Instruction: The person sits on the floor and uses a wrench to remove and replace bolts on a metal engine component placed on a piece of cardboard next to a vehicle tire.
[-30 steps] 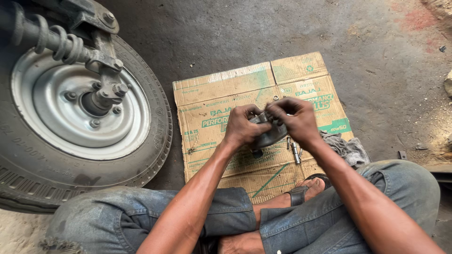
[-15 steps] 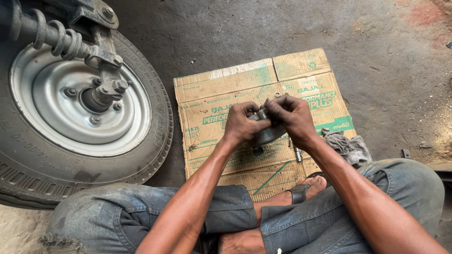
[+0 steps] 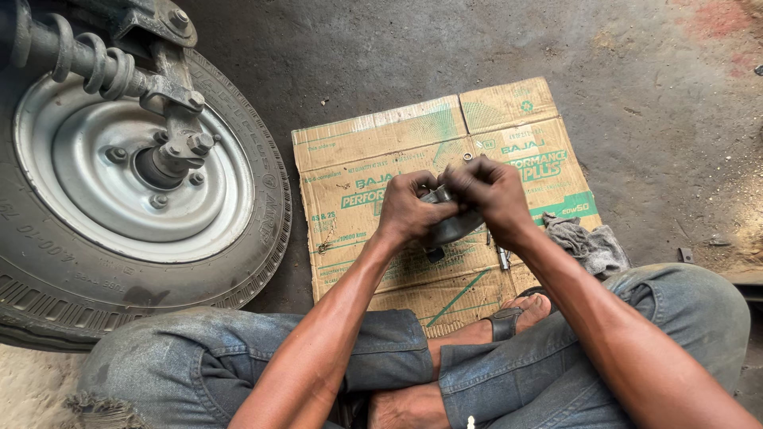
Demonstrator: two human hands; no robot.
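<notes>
left hand [image 3: 409, 208] and right hand [image 3: 493, 191] both in a closed grip on one round grey metal part [image 3: 451, 226], fingers curled over its upper rim, thumbs pressed close together. part held just above flattened brown cardboard [image 3: 373, 143] with green print, spread on grey concrete floor [image 3: 652, 95]. small dark piece [image 3: 434, 254] and short metal tool [image 3: 502, 257] lying on cardboard directly under the hands. crumpled grey rag [image 3: 592, 246] at right edge of cardboard, beside right forearm. seated cross-legged in worn blue jeans [image 3: 199, 365], bare foot in dark sandal [image 3: 509, 319] resting on near edge of cardboard. to the left, well apart from the hands, upright tyre [image 3: 262, 238] on silver steel rim [image 3: 95, 199], hub bolts showing, coil spring [image 3: 79, 56] and bracket across its top.
</notes>
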